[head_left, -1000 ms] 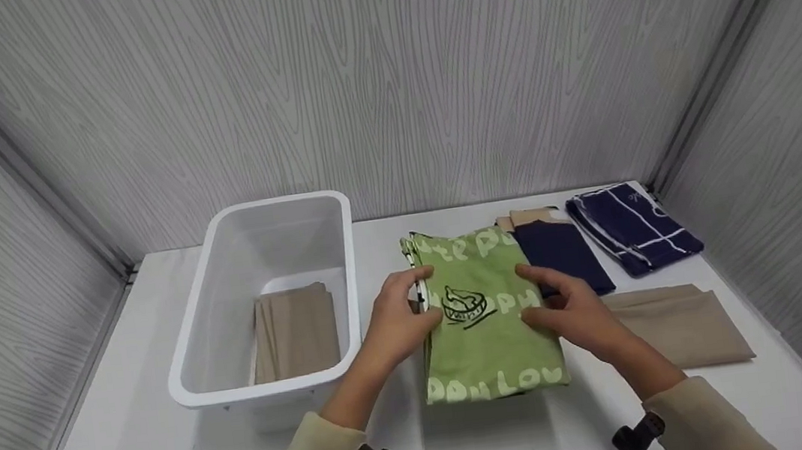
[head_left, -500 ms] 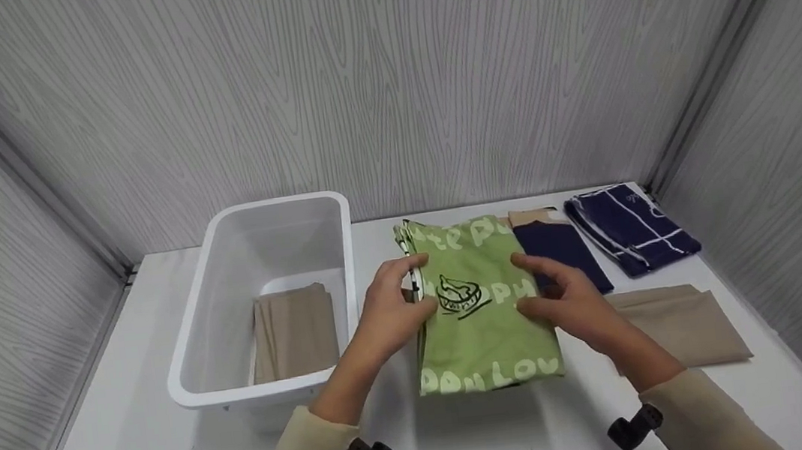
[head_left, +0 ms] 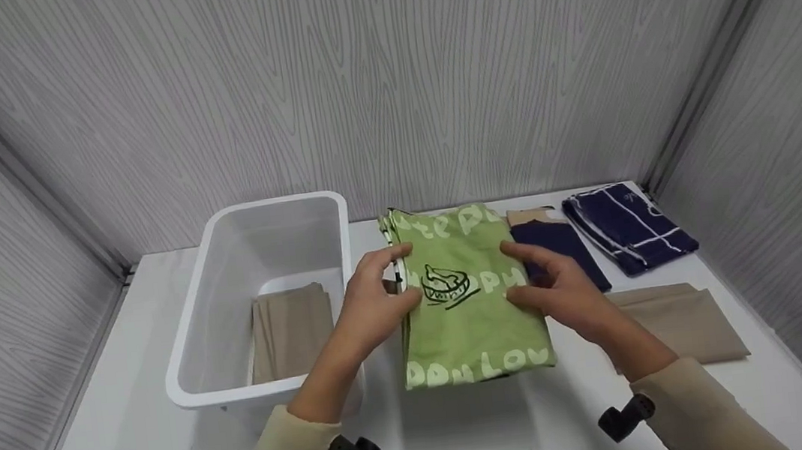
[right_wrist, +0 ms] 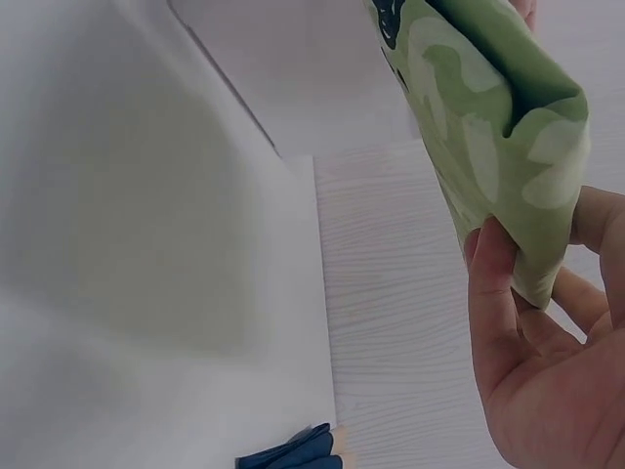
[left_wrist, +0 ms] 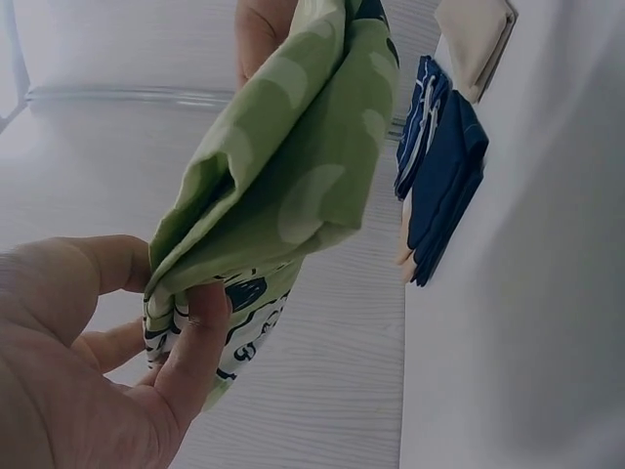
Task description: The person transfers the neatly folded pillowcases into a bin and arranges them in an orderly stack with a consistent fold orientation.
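A folded green cloth (head_left: 476,322) with pale lettering and a black bowl drawing is held up above the white table between two hands. My left hand (head_left: 376,302) pinches its left edge, thumb on the front face. The opposite edge is gripped by my right hand (head_left: 558,288) in the same way. In the left wrist view the folded layers of the green cloth (left_wrist: 283,166) show, with a black-and-white print inside, and the left fingers (left_wrist: 200,342) close on its corner. The right wrist view has the right thumb and fingers around the cloth's (right_wrist: 498,147) lower end.
Left of the cloth stands a white plastic bin (head_left: 187,332) with a folded beige cloth (head_left: 294,331) inside. On the table's right lie a navy and beige folded cloth (head_left: 562,248), a navy cloth with white lines (head_left: 628,225) and another beige one (head_left: 685,328). Grey wood-grain panels (head_left: 385,83) enclose the table.
Both hands have carried the green cloth slightly up and to the left, toward the bin, keeping their hold. The bin and the other cloths have stayed in place.
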Tool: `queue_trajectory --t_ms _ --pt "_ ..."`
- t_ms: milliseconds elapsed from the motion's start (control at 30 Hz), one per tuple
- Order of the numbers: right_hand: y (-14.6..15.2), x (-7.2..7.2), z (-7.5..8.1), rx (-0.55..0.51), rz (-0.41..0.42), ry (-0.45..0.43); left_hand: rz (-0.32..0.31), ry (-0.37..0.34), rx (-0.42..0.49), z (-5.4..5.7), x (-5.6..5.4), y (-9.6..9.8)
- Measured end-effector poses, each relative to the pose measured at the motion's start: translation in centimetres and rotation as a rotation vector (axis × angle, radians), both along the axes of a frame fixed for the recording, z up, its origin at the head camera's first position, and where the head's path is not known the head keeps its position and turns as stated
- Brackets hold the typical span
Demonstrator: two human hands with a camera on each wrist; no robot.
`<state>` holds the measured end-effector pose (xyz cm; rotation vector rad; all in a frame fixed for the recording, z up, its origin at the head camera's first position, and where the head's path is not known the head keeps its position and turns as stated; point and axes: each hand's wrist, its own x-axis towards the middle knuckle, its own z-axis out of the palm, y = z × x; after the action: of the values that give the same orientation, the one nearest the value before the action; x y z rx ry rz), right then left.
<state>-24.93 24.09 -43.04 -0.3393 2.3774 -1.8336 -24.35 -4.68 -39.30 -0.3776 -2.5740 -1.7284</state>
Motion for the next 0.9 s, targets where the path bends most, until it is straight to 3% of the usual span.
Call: queue_trajectory --t_ms 400,733,900 --pt "-1.5 -0.2 1.3 -0.023 0.005 0.011 0.039 0.028 0.05 1.1 0.4 -1.1" --pt "-3.1 -0.5 2.7 -0.071 0.027 0.008 0.057 -0.036 0.093 2.7 0.9 -2.9" --pt "-3.7 -0.7 3.2 -0.108 0.061 -0.007 0.052 -0.025 0.102 3.2 1.0 -3.7"
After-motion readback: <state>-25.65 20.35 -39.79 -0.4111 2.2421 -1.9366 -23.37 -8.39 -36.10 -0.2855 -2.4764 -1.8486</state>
